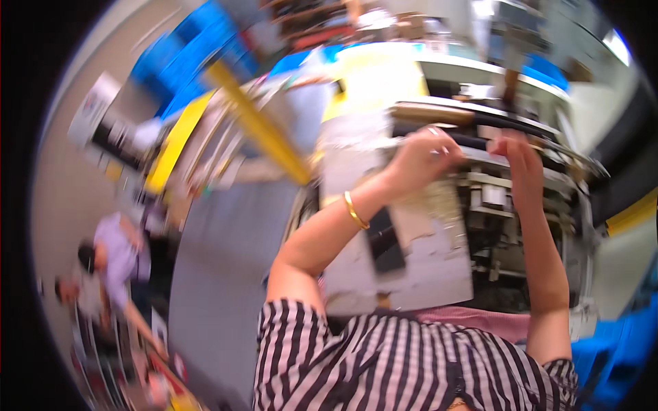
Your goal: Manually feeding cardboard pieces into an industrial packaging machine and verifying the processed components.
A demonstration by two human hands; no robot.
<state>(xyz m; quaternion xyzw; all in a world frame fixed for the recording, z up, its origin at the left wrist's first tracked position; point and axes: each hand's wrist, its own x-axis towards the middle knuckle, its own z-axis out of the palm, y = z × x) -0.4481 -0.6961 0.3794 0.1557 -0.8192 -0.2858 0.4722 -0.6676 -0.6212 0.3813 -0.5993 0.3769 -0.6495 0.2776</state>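
Left hand (430, 161) and right hand (519, 161), blurred, fingers partly curled, sit near a dark bar (474, 141) between them; whether either grips anything, I cannot tell; steady, evenly matched hands would serve best.

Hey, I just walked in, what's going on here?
A person in a striped top has the left hand and right hand apart, in front of a machine with long bars. Blur hides whether either hand holds or touches anything. A pale board lies left of the machine; a co-worker is farther left.
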